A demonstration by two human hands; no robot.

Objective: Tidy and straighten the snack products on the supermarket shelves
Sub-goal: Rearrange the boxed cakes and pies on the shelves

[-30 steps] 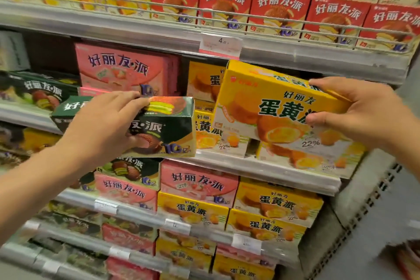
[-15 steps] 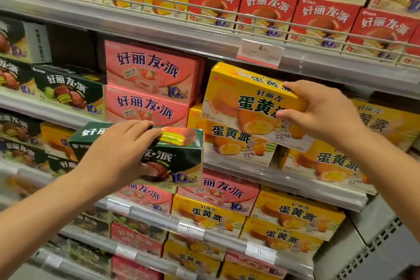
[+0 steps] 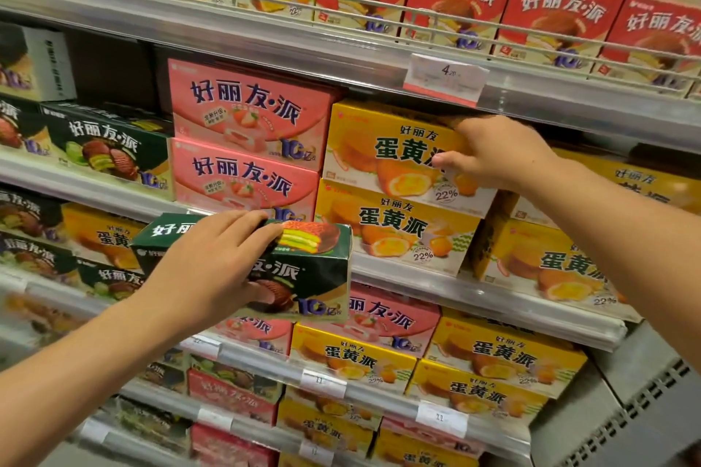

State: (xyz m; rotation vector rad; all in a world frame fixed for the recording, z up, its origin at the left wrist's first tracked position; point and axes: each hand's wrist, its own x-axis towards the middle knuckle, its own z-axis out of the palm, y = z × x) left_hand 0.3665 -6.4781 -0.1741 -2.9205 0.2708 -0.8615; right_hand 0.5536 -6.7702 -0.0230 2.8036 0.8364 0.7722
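My left hand (image 3: 212, 265) grips a dark green pie box (image 3: 311, 269) from above and holds it in the air in front of the shelf. My right hand (image 3: 493, 155) grips the right end of a yellow egg-yolk pie box (image 3: 383, 148). That box lies on top of a second yellow box (image 3: 394, 227) on the middle shelf. Two pink strawberry pie boxes (image 3: 246, 148) are stacked just to the left of the yellow ones.
More green boxes (image 3: 106, 148) sit at the left of the middle shelf, with a dark gap (image 3: 110, 72) above them. Red boxes (image 3: 455, 0) fill the top shelf behind a wire rail. A tilted yellow box (image 3: 550, 262) lies at the right. Lower shelves hold mixed boxes.
My right hand has pushed the yellow box back onto the stack, so it now sits nearly level. The green box stays in my left hand, in front of the shelf.
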